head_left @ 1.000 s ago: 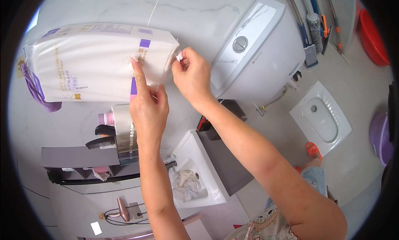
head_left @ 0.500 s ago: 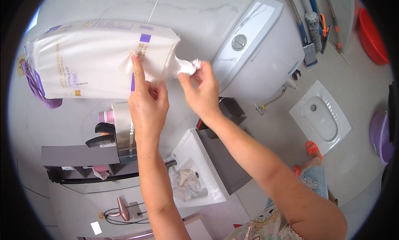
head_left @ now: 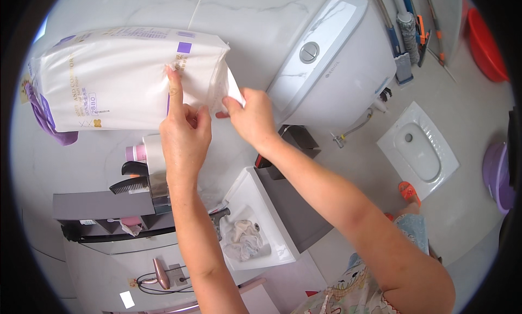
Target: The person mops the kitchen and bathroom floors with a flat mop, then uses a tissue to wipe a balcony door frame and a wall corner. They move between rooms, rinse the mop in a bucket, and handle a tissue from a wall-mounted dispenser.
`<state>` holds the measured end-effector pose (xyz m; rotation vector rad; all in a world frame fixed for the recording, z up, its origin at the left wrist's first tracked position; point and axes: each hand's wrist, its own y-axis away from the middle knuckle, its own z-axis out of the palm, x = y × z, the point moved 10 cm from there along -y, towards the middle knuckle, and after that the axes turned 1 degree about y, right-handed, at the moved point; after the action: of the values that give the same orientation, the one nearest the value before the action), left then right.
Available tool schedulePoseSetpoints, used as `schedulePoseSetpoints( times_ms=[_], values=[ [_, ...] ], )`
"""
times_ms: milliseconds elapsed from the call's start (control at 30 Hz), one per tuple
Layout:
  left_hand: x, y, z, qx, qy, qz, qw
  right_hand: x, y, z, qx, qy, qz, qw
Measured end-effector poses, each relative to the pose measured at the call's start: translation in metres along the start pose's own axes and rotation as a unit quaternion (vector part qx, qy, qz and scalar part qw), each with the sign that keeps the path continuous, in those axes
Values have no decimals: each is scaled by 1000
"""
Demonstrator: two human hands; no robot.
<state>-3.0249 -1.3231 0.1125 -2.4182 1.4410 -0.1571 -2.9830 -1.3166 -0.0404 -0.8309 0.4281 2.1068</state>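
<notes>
A large white plastic tissue pack (head_left: 130, 80) with purple and gold print hangs against the tiled wall by a purple strap (head_left: 46, 118). My left hand (head_left: 185, 123) is on the pack's front, index finger stretched along the plastic and denting it, the other fingers curled in. Whether those curled fingers pinch the film is hard to see. At the pack's right end, my right hand (head_left: 250, 115) pinches a white tissue (head_left: 234, 88) between thumb and fingers. The tissue is pulled taut from the pack's opening, its lower part hidden by the hand.
A toilet cistern (head_left: 331, 58) stands just right of my right hand. Below are a shelf (head_left: 103, 204) with combs (head_left: 130, 184), and a sink (head_left: 280, 243) holding wet cloth. Farther right are a squat toilet (head_left: 418, 145), mops (head_left: 405, 36), a red basin (head_left: 484, 47) and a purple bucket (head_left: 496, 172).
My right hand has shifted left, closer to the pack's end. The tissue, crumpled in the fingers before, now shows as a flat, taut sheet. My left hand has moved slightly left.
</notes>
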Motion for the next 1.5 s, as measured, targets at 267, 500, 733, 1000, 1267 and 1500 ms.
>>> schedulePoseSetpoints(
  times_ms=[267,500,733,1000,1267,1500],
  values=[
    [1,2,-1,2,27,-6,1000,11,41,-11,47,-19,-25,998],
    [-10,4,-3,-11,31,-22,999,4,-7,-21,118,43,-51,991],
    [-11,1,-1,-7,35,-18,999,36,10,-26,19,67,29,997],
    [-5,5,1,2,75,-15,997,55,44,-66,-24,24,54,998],
    [-12,16,2,10,155,-21,988,83,91,-149,44,102,125,986],
    [-18,170,98,-96,554,-171,809,65,157,-186,-61,212,201,955]
  ],
)
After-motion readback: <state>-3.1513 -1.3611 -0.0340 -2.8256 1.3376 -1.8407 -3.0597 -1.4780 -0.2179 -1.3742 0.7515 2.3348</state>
